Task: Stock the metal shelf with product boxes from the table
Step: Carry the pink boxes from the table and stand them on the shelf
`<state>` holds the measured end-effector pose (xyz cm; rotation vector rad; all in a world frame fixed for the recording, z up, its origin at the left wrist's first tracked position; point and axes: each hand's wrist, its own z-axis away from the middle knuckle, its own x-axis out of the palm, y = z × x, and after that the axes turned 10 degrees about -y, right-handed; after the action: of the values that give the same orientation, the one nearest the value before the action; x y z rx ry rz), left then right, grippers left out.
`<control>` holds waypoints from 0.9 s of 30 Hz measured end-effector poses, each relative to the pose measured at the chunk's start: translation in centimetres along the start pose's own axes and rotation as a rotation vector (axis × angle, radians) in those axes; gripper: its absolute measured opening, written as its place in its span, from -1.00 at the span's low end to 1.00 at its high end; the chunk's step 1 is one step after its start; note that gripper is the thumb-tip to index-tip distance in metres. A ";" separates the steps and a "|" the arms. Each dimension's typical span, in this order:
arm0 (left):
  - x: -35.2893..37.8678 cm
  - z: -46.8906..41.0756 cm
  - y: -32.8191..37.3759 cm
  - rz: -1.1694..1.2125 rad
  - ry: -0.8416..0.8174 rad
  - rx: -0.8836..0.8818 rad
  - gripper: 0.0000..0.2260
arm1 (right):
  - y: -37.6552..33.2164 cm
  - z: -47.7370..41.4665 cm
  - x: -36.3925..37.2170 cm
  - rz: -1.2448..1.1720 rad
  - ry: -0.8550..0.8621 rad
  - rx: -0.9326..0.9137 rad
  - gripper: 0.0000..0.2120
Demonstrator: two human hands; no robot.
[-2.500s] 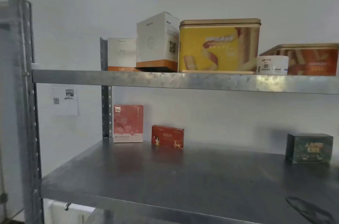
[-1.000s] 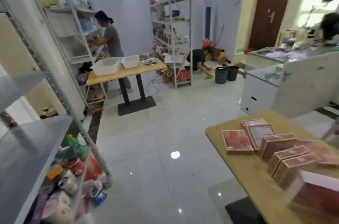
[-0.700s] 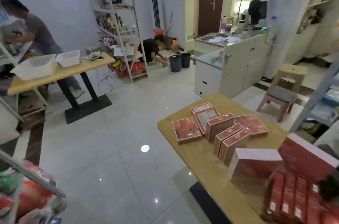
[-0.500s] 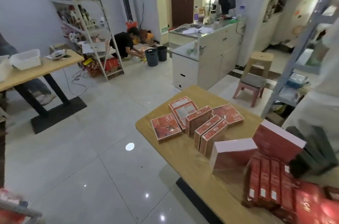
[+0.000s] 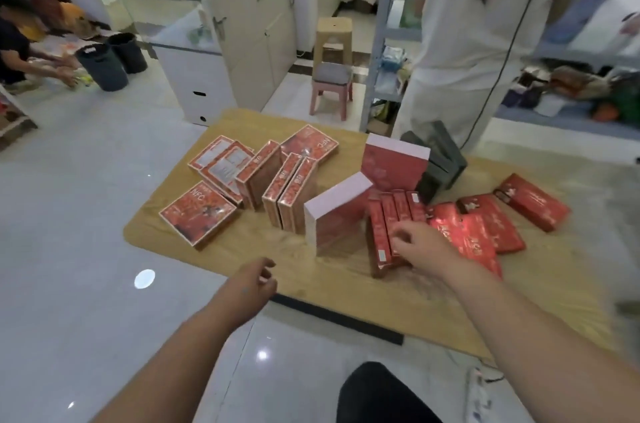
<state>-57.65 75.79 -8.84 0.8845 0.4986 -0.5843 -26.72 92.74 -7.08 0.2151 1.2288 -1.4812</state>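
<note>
My left hand (image 5: 254, 284) hangs loosely curled and empty above the wooden table's (image 5: 242, 246) near edge. My right hand (image 5: 420, 244) touches a row of upright narrow red boxes (image 5: 381, 235); whether it grips one I cannot tell. More product boxes (image 5: 292, 190) crowd the tabletop. Tiled floor (image 5: 69, 215) spreads left; a person in white (image 5: 467, 42) stands beyond the far edge.
</note>
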 end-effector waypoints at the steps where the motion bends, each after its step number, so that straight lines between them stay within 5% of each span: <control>1: -0.7 -1.1 1.7 0.021 0.019 0.037 -0.66 | 0.0 -0.5 -1.2 -0.042 0.080 0.015 -0.84; 5: -2.4 -4.1 8.4 0.010 0.124 0.196 -0.64 | 2.1 -3.9 -4.9 -0.197 0.286 0.108 -0.64; 10: -1.4 -8.8 10.9 -0.137 0.184 0.123 -0.26 | 3.9 -8.1 -8.3 -0.301 0.341 0.118 -0.31; 14: -0.6 -10.6 11.6 -0.033 0.198 0.075 -0.35 | 5.7 -11.7 -10.5 -0.375 0.301 0.097 -0.14; 27: 3.7 -9.1 13.1 0.270 0.478 -0.138 -0.56 | 7.5 -16.3 -12.4 -0.250 0.022 -0.150 -0.54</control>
<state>-47.81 88.88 -8.70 0.9411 0.8236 -0.0838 -24.21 114.25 -9.54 -0.0242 1.4175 -1.5934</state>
